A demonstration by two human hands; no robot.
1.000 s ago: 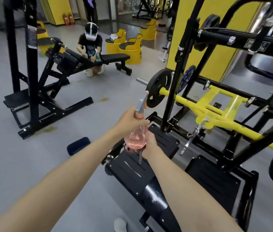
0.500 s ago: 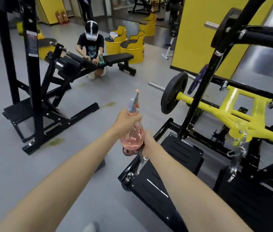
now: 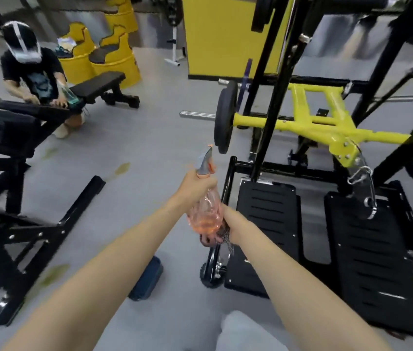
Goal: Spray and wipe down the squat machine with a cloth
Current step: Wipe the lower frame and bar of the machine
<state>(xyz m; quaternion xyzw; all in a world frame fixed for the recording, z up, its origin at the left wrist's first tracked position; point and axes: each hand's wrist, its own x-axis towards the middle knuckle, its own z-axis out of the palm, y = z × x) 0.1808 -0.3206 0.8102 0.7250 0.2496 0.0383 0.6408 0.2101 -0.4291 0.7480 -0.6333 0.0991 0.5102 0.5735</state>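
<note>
Moved left: spray bottle [image 3: 205,210], now off squat machine footplate [image 3: 271,224].

Centre, near: bottle [image 3: 204,209] upright, left hand [image 3: 195,184] round its neck, right hand [image 3: 230,224] at its base, gripping the cloth [image 3: 221,238] bunched beneath.
Right of bottle: squat machine [image 3: 301,122]. Two footplates lie side by side on its base: left footplate [image 3: 267,224] just beside the bottle, right footplate [image 3: 367,249] beyond it.
Weight plate [image 3: 224,117] on the machine's left end, above and behind the bottle.
Left: second machine [image 3: 17,198], with a person [image 3: 30,72] crouched behind it.
Bench [image 3: 99,88] right of that person, barrel seats [image 3: 114,57] behind the bench.
Pad [image 3: 147,279] on the floor, below the left forearm.
</note>
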